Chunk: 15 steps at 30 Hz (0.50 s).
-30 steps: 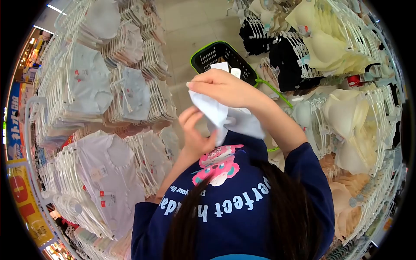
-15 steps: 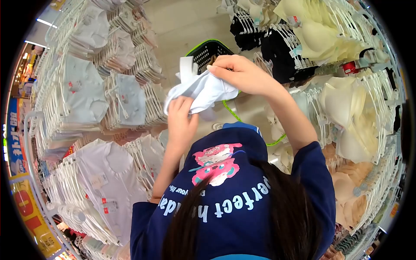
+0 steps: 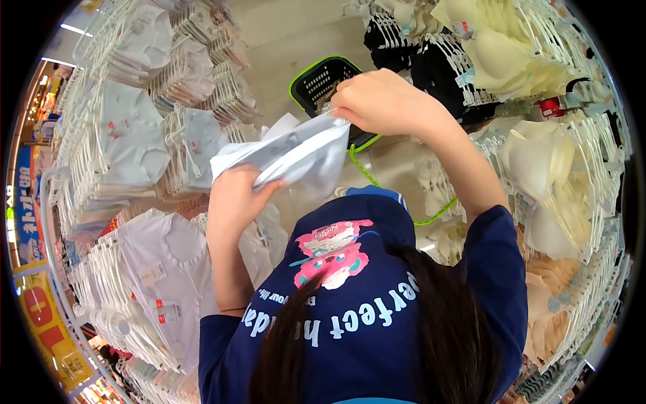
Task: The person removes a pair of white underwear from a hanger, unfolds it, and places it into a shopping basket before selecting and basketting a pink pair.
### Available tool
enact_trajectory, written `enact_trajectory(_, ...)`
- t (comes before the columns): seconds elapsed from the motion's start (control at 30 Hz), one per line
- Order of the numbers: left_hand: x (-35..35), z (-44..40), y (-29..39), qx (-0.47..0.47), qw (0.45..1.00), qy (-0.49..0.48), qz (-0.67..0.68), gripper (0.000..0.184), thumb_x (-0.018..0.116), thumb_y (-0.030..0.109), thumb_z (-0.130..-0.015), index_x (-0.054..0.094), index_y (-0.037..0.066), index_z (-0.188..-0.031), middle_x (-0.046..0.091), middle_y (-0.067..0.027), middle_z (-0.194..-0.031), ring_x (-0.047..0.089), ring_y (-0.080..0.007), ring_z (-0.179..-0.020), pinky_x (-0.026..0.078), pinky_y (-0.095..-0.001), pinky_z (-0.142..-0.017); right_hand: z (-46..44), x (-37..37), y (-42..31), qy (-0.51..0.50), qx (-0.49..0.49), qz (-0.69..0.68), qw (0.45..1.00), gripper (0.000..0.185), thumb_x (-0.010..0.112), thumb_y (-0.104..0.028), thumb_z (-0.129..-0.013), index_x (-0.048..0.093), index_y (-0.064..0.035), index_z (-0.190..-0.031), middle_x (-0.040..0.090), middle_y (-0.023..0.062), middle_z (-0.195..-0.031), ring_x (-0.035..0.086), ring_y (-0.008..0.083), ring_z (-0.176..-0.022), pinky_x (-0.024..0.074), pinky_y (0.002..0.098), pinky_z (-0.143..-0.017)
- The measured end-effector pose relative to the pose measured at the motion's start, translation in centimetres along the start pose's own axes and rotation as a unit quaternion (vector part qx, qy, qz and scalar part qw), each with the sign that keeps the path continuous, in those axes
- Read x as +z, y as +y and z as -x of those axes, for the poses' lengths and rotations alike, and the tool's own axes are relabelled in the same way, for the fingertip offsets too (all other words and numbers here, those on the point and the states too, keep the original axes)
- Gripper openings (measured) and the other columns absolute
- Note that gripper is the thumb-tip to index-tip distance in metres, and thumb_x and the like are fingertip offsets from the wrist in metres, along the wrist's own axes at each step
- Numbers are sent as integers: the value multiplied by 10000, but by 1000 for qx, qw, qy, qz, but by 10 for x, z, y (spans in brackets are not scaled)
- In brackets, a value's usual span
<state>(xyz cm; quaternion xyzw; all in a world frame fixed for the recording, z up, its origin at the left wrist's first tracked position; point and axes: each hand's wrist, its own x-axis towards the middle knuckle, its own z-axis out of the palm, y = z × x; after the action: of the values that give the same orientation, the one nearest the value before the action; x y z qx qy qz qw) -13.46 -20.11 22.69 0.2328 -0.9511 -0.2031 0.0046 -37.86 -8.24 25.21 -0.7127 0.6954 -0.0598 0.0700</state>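
A pair of pale blue underpants [image 3: 303, 158] is stretched sideways between my two hands, in front of my chest. My left hand [image 3: 235, 198] grips its left end, the thumb on the near edge and the fingers partly hidden inside the cloth. My right hand [image 3: 380, 101] pinches the upper right corner. The cloth opens along the top and sags below. A white piece, perhaps a label, sticks up behind it. Beyond the cloth, a black shopping basket [image 3: 321, 75] with a green rim is on the floor, its contents mostly hidden.
Racks of hanging pale underpants [image 3: 131, 135] line the left side, with a white undershirt [image 3: 168, 269] nearer me. On the right hang cream bras [image 3: 538, 175] and black ones [image 3: 437, 74]. A green basket handle [image 3: 437, 212] lies near my right side. Tiled floor [image 3: 289, 34] runs between the racks.
My left hand has moved left and down, and my right hand slightly up and right. The bunched underpants are now spread wider. More of the basket shows.
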Motion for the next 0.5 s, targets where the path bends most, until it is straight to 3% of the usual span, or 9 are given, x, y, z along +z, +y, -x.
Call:
enact_trajectory(0.1, 0, 0, -2, 27, 999, 37, 29, 198, 615, 165, -767, 611, -29, -802, 582, -159, -710, 552, -356, -708, 440, -401, -653, -5, 0, 6, 45, 4, 24, 999, 219, 512, -177, -822, 580, -22, -683, 588, 124, -700, 585, 318, -698, 467, 406, -612)
enact_trajectory(0.2, -4, 3, -2, -1, 994, 78, 71, 171, 529, 41, -758, 603, -23, -899, 596, -180, -827, 554, -358, -793, 445, -371, -699, -8, -9, 13, 20, -8, -79, 997, 230, 507, -171, -822, 558, -5, -672, 556, 145, -645, 575, 320, -674, 455, 399, -592)
enact_trajectory(0.3, -2, 4, -1, 20, 979, 146, 142, 278, 487, -3, -732, 595, 8, -988, 581, -176, -1064, 536, -351, -957, 429, -345, -808, -10, -10, 18, 9, -34, -179, 983, 241, 507, -153, -838, 503, 16, -666, 477, 147, -579, 477, 303, -555, 378, 376, -519)
enact_trajectory(0.4, 0, 11, 0, 116, 982, 78, 129, 339, 479, -15, -719, 600, 39, -1030, 490, -144, -1267, 466, -342, -1111, 369, -360, -921, -10, -6, 15, 93, -57, -238, 965, 240, 504, -137, -861, 471, 24, -686, 422, 123, -565, 405, 252, -504, 335, 344, -490)
enact_trajectory(0.43, -2, 14, 4, 135, 985, 25, 100, 317, 516, 26, -734, 624, 86, -1026, 348, -158, -1389, 369, -379, -1200, 299, -431, -981, -9, -4, 12, 131, -64, -256, 956, 238, 502, -131, -869, 461, 26, -694, 402, 112, -561, 383, 231, -491, 322, 331, -483)
enact_trajectory(0.5, -4, 24, 21, 147, 986, 29, 73, 244, 550, 92, -755, 651, 89, -978, 281, -206, -1409, 307, -418, -1233, 226, -450, -1018, 0, -9, -1, 167, -55, -302, 937, 241, 495, -128, -885, 445, 24, -705, 380, 90, -573, 372, 181, -498, 313, 312, -481)
